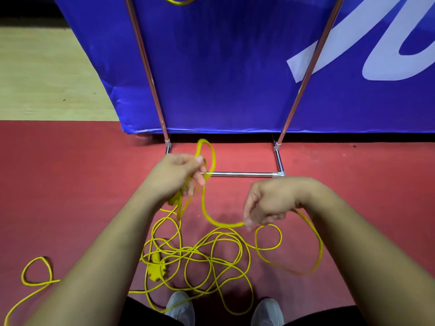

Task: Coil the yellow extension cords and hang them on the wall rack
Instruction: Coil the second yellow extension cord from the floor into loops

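Note:
A long yellow extension cord [207, 255] lies tangled in loose loops on the red floor in front of my shoes. My left hand [179, 175] is shut on a small loop of it, which sticks up above my fingers, and the cord's plug end hangs below that hand. My right hand [266, 203] pinches the same cord lower down, so a slack curve runs between both hands. A yellow multi-outlet end [155, 269] rests on the floor among the loops. Another yellow coil [179, 0] hangs at the top edge, on the metal rack [244, 174].
The rack's chrome uprights [146, 67] rise in front of a blue banner [223, 67] with white lettering. Its base bar crosses the floor just beyond my hands. A separate stretch of yellow cord [35, 278] loops at the lower left. Pale wooden flooring lies at the left.

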`<state>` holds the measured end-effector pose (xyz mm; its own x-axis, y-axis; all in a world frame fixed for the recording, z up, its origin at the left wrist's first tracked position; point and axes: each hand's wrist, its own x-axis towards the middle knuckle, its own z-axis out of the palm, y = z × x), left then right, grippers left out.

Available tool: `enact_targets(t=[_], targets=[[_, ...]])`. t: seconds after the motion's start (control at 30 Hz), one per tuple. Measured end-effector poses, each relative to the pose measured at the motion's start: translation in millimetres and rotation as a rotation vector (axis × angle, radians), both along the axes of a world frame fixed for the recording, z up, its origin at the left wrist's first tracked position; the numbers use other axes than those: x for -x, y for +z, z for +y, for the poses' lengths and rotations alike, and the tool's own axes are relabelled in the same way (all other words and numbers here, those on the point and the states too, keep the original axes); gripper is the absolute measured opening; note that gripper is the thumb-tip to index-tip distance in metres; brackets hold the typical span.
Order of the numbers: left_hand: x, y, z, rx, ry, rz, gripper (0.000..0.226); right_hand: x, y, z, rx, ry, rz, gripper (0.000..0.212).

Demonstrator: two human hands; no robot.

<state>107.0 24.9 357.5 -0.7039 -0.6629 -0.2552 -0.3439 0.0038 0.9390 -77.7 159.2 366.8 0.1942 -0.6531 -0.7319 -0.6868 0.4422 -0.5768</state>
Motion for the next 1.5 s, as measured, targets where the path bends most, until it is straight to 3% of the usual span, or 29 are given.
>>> enact_targets(t=[0.07,0.13,0.23,0.3,0.4,0.5,0.6,0.67,0.8,0.97,1.1,1.23,1.37,1.5], targets=[[2.4,-0.6,6.6,-0.082,-0.126,-0.067,0.029,-8.3,14.0,1.6,0.105,0.033,-0.298,0.016],[5.1,4.0,12.3,-0.218,-0.211,-0.020,0.029,-13.1,18.9,-4.1,0.341,-0.137,-0.454,0.018],[6.5,13.5,15.6,-0.422,-0.143,0.113,0.028,-9.2,13.5,-17.2,0.665,-0.594,-0.436,0.026],[5.6,13.6,11.9,-0.498,-0.071,0.198,0.026,-4.0,3.9,-21.1,0.776,-0.690,-0.294,0.028],[4.3,11.1,1.6,-0.534,-0.001,0.299,0.018,9.5,-10.3,-18.3,0.695,-0.591,-0.160,0.022],[1.9,6.7,-3.7,-0.471,0.030,0.278,0.020,26.5,-20.6,-10.3,0.577,-0.479,-0.145,0.014],[1.8,3.7,-2.9,-0.289,-0.032,0.154,0.033,34.3,-24.3,-6.0,0.636,-0.611,-0.129,0.004],[3.0,4.9,0.0,-0.283,-0.087,0.087,0.033,30.6,-19.2,-7.9,0.710,-0.640,-0.095,0.005],[5.9,5.0,4.8,-0.387,-0.119,0.043,0.028,7.5,0.7,-16.5,0.766,-0.453,0.038,0.005],[6.3,2.6,8.8,-0.330,-0.215,0.016,0.030,-28.5,6.9,-22.7,0.837,-0.208,0.218,0.012],[3.7,4.5,3.9,-0.323,-0.121,0.091,0.029,-11.1,-4.7,-22.1,0.728,-0.413,0.104,0.029],[-0.6,4.2,-6.7,-0.325,0.056,0.151,0.031,28.2,-28.6,-5.5,0.557,-0.413,0.055,0.020],[-3.9,4.5,-8.7,-0.263,-0.045,-0.021,0.030,38.1,-28.7,-0.7,0.666,-0.593,-0.025,0.009],[2.6,7.0,0.7,-0.381,-0.111,-0.040,0.027,31.8,-13.4,-9.8,0.777,-0.536,0.060,0.011]])
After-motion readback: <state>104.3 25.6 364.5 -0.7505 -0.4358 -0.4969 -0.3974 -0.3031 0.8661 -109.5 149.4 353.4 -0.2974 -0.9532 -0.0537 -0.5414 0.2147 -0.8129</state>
